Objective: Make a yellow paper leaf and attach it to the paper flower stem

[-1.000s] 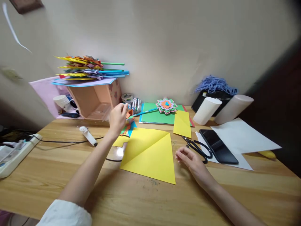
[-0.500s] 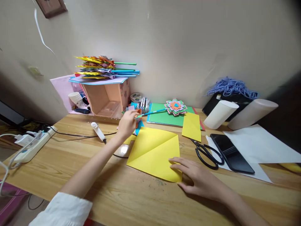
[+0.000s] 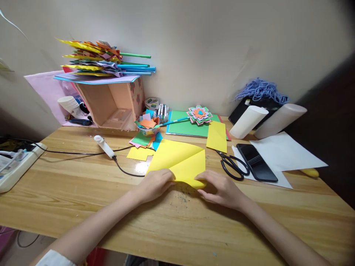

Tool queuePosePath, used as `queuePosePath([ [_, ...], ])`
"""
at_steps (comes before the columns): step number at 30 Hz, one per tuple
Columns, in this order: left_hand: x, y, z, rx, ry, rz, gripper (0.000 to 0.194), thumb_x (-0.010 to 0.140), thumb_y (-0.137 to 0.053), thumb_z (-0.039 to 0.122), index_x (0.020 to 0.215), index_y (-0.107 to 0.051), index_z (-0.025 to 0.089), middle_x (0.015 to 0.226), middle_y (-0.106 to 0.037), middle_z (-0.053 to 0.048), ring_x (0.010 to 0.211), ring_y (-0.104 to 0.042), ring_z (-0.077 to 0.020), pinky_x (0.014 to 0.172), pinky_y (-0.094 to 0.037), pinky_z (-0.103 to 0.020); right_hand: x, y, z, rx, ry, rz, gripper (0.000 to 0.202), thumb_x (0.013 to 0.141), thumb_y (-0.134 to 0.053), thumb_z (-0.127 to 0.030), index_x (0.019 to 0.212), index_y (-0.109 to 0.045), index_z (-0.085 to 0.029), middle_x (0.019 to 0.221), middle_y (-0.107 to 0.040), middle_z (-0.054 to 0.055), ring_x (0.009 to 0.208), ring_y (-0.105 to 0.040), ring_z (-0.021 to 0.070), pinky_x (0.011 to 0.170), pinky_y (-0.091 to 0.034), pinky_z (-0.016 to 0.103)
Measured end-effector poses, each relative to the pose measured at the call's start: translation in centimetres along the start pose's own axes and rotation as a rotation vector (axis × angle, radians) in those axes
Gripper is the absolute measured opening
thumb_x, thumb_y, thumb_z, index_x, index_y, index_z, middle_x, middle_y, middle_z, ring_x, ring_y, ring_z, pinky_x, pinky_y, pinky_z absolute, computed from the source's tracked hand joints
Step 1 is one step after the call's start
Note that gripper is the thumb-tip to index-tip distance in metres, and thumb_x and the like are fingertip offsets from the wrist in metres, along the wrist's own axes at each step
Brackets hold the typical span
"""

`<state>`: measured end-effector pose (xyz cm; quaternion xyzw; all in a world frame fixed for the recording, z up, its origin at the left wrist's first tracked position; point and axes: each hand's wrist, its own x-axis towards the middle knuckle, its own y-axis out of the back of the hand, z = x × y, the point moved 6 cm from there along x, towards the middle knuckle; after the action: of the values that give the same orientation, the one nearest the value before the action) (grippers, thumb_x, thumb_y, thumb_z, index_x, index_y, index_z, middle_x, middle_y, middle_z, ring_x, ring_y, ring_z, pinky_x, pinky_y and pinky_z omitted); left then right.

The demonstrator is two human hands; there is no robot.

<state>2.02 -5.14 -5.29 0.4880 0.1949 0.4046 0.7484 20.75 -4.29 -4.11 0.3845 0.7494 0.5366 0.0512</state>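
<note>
A yellow paper sheet (image 3: 180, 157) with a diagonal crease lies in front of me, its near edge lifted and bent. My left hand (image 3: 158, 183) grips that edge left of its middle, fingers closed on it. At the near right corner, my right hand (image 3: 217, 187) pinches the same sheet between thumb and fingers. Black-handled scissors (image 3: 234, 165) lie to the right, beside a smaller yellow piece (image 3: 216, 136). A bowl of paper scraps (image 3: 149, 127) stands behind the sheet, with loose cut pieces next to it.
At the left are a white glue gun (image 3: 104, 147) with its cord and a power strip (image 3: 20, 168). An open box (image 3: 109, 103) bears stacked paper flowers. A paper flower (image 3: 199, 115) rests on green paper. A phone (image 3: 257, 162) and white rolls (image 3: 249, 122) are at the right.
My left hand has come back from the scrap bowl to the sheet's near edge. My right hand has closed on the near corner, and that edge is now raised. The view has shifted.
</note>
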Motion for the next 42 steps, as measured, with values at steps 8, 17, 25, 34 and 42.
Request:
queuePosePath([
  [8,0.1,1.0,-2.2,-0.413,0.132,0.087,0.02,0.083,-0.05,0.036,0.074,-0.055,0.018,0.094,-0.061,-0.003,0.087,-0.056,-0.0139,0.078,-0.041,-0.025,1.8,-1.2,3.0,0.235,-0.379,0.013,0.032,0.087,-0.043,-0.039,0.061,-0.047,-0.019,0.067,-0.054,0.001,0.063,-0.051,0.0143,0.058,-0.04,0.026],
  [17,-1.3,2.2,-5.9,-0.278,0.369,0.029,0.023,0.077,-0.057,0.041,0.075,-0.059,0.018,0.077,-0.062,-0.002,0.071,-0.056,-0.0158,0.06,-0.041,-0.025,3.7,-2.3,4.4,-0.063,-0.47,0.028,0.031,0.085,-0.043,-0.036,0.062,-0.03,-0.021,0.064,-0.043,-0.001,0.06,-0.043,0.014,0.056,-0.031,0.026],
  [25,-1.1,0.2,0.7,0.105,0.005,0.052,0.037,0.092,-0.03,0.029,0.125,-0.041,0.015,0.133,-0.045,-0.011,0.122,-0.04,-0.0196,0.102,-0.03,-0.038,3.8,-3.5,4.5,-0.258,-0.476,0.015,0.021,0.085,-0.042,-0.034,0.069,-0.039,-0.021,0.072,-0.052,0.003,0.065,-0.049,0.017,0.054,-0.03,0.026],
  [34,-1.6,-2.5,1.5,0.053,-0.086,-0.151,0.071,0.086,-0.025,0.056,0.14,-0.012,0.013,0.147,-0.015,-0.011,0.136,-0.009,-0.0197,0.111,-0.011,-0.038,3.6,-3.5,4.7,-0.266,-0.47,0.042,0.022,0.085,-0.042,-0.035,0.068,-0.037,-0.021,0.069,-0.05,0.002,0.063,-0.048,0.0164,0.052,-0.028,0.026],
  [42,-1.7,-2.7,1.4,-0.02,-0.076,-0.189,0.076,0.084,-0.026,0.059,0.141,-0.01,0.012,0.148,-0.011,-0.011,0.136,-0.006,-0.0196,0.111,-0.009,-0.037,3.5,-3.6,4.8,-0.253,-0.486,0.044,0.021,0.084,-0.044,-0.035,0.07,-0.037,-0.021,0.069,-0.049,0.001,0.063,-0.048,0.0159,0.053,-0.028,0.026],
])
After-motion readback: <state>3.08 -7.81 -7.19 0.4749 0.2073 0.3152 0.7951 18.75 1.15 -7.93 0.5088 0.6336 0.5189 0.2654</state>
